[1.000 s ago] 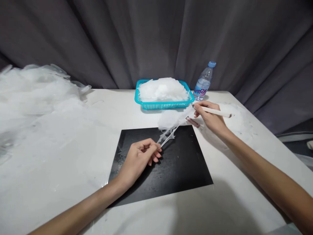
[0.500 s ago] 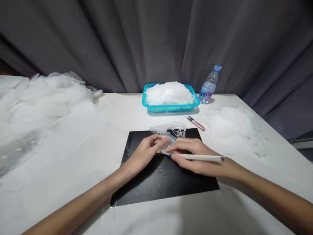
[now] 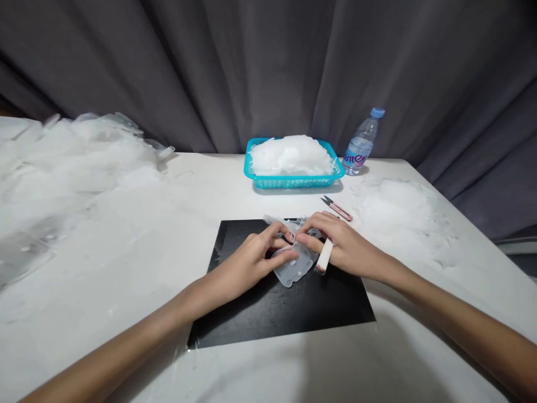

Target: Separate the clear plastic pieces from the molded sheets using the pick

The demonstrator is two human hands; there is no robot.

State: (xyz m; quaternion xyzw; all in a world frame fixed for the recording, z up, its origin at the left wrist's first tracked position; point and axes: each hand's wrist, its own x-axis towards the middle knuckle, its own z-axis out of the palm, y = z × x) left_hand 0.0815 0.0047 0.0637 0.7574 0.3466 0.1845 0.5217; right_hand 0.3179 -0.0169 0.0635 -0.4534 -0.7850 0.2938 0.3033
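Observation:
A translucent, flat plastic piece (image 3: pixel 289 272) with small white spots lies over the black mat (image 3: pixel 277 313). My left hand (image 3: pixel 262 252) is closed on its left part, with thumb and fingers at its upper middle. My right hand (image 3: pixel 335 240) pinches at the upper right of the same piece, its fingertips close to those of the left. A white pen-like tool (image 3: pixel 324 256) is tucked in the right hand and points down toward me. Some thin clear plastic shows behind the fingers, partly hidden.
Behind the mat stands a turquoise basket (image 3: pixel 293 182) heaped with white material, beside a water bottle (image 3: pixel 358 146). Pink-handled snips (image 3: pixel 338 209) lie behind the right hand. Translucent pieces are piled at the left (image 3: pixel 84 151) and right (image 3: pixel 403 218).
The plastic piece has been turned and spread toward me, showing more of its face. My right hand has moved up slightly, and the white tool has swung from pointing right to pointing down.

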